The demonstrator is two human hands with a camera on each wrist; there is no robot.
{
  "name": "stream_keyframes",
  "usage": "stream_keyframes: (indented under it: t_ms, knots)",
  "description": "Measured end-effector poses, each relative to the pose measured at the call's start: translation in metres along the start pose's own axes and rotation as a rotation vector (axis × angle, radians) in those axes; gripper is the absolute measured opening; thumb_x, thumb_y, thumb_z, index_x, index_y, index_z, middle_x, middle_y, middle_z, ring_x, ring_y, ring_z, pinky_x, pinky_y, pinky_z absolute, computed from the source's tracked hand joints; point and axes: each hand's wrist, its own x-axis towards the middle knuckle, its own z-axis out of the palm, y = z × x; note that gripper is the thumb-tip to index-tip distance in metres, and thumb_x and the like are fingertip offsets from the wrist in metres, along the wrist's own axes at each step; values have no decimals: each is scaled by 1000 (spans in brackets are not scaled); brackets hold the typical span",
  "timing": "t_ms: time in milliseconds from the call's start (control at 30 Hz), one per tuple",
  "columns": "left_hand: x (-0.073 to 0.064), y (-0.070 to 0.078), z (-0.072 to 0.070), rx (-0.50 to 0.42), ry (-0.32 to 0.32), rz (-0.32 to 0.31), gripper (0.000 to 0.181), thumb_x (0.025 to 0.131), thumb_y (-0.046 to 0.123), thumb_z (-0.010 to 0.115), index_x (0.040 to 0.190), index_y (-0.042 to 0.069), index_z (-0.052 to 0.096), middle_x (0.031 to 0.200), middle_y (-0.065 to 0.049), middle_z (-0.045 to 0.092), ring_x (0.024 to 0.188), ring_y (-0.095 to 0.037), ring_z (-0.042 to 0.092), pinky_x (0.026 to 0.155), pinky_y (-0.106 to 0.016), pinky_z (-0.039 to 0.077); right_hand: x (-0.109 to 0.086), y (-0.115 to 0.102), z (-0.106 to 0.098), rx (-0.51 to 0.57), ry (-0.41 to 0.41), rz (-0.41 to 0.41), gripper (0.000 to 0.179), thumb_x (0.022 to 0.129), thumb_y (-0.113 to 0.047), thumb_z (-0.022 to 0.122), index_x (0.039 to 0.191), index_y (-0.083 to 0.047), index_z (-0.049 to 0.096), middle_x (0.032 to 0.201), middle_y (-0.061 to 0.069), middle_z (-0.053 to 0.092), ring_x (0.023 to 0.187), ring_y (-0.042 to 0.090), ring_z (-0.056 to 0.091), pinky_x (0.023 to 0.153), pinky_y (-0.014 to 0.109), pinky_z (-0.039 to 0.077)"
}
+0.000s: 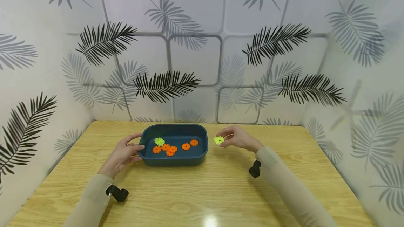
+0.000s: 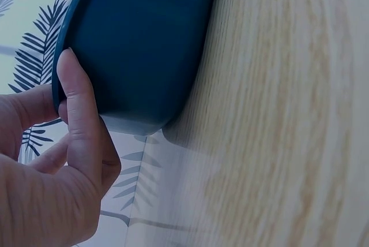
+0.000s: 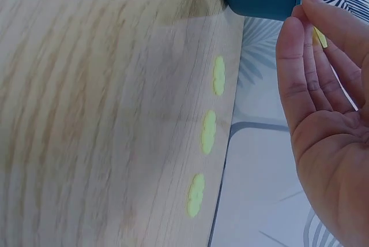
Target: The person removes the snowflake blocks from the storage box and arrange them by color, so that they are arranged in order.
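A dark blue rectangular tub stands on the table with several orange snowflake discs and a yellow-green bunch of discs inside. My left hand grips its left end; in the left wrist view the thumb lies against the tub's outer wall. Just off the tub's right end, my right hand pinches a yellow-green snowflake disc between thumb and fingers. In the right wrist view the fingers hide most of that disc.
Three yellow-green discs lie in a row on the table in the right wrist view, one being the middle disc. Leaf-patterned sheeting rises behind the wooden table and along both sides.
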Motion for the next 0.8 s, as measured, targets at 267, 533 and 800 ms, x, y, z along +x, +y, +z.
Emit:
stream_keyframes:
  t_ms: [267,533,800]
  knots:
    - [0,0,-1,6,-1,-7,68,95,13,64,154,18,30,108,-10,64,80,-17,67,65,-28,60,-9,5,-7,-15,-6,6,39,82,-8,78,120,-4,68,121,14,66,103,28,65,87,36,57]
    - [0,1,0,2,-2,-8,68,95,12,64,154,17,30,108,-10,64,81,-18,68,65,-28,60,-15,14,-17,-37,8,44,43,85,-12,76,126,-2,64,126,15,64,108,31,63,89,39,56]
    - [-1,1,0,3,-8,-6,68,95,12,63,154,17,29,108,-11,63,81,-17,68,65,-28,60,-21,26,-30,-28,35,68,46,85,-13,76,128,-3,63,130,17,60,107,27,63,89,40,56]
